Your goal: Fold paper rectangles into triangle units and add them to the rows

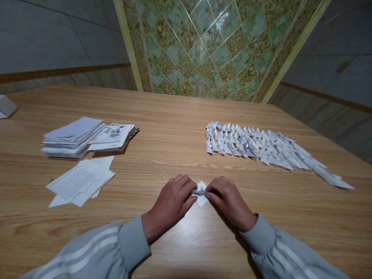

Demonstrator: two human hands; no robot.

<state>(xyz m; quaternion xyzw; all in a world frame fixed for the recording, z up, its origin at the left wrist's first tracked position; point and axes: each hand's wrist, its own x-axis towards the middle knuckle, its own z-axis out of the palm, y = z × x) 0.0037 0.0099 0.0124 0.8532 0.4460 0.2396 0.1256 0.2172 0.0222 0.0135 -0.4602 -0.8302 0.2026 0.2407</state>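
A small folded piece of paper [201, 200] is held between both hands, low over the front middle of the table. My left hand [176, 194] pinches its left side between thumb and fingers. On the opposite side, my right hand [228, 198] grips the edge the same way. A raised crease runs across the paper from one hand to the other, with pale corners showing above and below it. The fingertips cover both of its ends.
Rows of folded white paper pieces [247, 143] stretch across the right of the wooden table [162, 128]. At the left are a stack of papers [74, 133], an adjoining printed pile [114, 135] and loose printed sheets [83, 180]. A white object [7, 105] sits at the far left edge.
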